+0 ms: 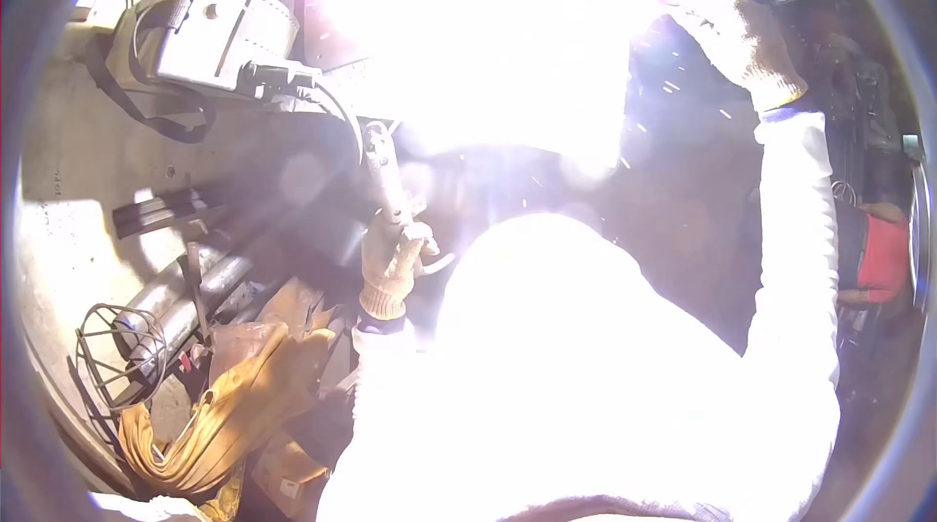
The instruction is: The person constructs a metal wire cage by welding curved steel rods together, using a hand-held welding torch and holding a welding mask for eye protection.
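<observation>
While the left hand curls its fingers round a long tool, perhaps to keep it steady, the tool points up beside the bright glare. The right hand is at the glare's right edge; I cannot tell if its fingers hold anything.

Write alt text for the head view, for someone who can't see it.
Blinding white glare with sparks washes out the top centre. The gloved left hand grips a slim tool; the gloved right hand is at the glare's right edge, its grip unclear. Left: a pale box-shaped machine and yellow-brown cloth; far right: another person in red.
</observation>
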{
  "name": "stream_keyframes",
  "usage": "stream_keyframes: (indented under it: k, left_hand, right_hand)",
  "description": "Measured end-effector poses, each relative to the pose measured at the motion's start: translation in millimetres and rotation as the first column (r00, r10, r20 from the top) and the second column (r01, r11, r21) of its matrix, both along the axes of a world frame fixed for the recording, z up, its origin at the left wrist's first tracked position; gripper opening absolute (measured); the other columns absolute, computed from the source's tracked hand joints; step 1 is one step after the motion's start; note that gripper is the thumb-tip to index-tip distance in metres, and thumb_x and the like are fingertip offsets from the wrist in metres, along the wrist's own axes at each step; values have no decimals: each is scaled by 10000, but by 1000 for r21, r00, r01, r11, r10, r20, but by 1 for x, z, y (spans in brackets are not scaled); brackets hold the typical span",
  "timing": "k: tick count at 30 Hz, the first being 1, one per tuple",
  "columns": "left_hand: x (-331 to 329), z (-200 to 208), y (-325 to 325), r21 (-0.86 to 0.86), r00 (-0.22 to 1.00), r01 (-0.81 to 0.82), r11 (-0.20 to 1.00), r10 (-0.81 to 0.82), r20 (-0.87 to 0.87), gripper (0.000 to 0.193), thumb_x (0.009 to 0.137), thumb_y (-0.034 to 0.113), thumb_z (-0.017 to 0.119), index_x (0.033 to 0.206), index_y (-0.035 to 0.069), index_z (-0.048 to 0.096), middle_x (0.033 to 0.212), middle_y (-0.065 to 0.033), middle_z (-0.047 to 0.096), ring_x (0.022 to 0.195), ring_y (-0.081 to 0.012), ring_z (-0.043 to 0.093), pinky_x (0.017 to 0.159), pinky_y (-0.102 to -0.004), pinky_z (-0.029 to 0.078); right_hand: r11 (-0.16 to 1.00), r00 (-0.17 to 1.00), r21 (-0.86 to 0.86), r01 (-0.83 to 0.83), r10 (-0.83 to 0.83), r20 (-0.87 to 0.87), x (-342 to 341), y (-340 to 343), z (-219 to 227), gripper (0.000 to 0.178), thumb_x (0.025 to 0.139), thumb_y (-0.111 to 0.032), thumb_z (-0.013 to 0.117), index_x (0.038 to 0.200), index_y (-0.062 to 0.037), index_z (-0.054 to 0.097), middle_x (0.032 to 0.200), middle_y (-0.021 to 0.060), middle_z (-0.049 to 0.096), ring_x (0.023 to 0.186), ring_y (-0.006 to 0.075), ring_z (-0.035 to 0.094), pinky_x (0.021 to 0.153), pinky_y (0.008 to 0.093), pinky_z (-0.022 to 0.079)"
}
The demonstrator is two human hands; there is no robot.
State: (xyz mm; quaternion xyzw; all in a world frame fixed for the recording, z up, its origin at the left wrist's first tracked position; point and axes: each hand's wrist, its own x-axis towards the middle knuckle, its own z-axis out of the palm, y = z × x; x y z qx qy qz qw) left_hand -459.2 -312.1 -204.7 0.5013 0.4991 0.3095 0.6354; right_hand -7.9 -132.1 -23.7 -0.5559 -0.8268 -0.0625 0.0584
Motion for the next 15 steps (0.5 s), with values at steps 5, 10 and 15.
stream_keyframes:
  k: [5,10,15]
  left_hand:
    - [11,1,-16,165,952,-303,939,291,92,682,1011,403,588,1529,20,364,1022,-73,648,719,-116,596,622,-290,495]
    - [12,3,-20,271,958,-279,921,285,21,714,999,446,599,1523,16,374,993,-65,653,717,-123,596,630,-292,492]
    - [14,-11,-26,271,967,-254,929,244,69,654,991,517,576,1381,1,483,826,-49,653,693,-129,598,656,-294,493]
  right_hand:
    - [965,972,120,-234,234,14,37,8,-16,217,917,-216,680,1093,-106,744,1069,92,740,945,275,714,809,363,575]
    - [969,971,106,-225,214,110,28,9,-10,217,920,-193,663,1113,-124,734,1077,85,736,952,272,710,815,366,578]
    - [960,960,103,-262,248,132,28,9,-9,226,922,-169,645,1133,-142,723,1084,78,731,959,268,707,820,370,581]
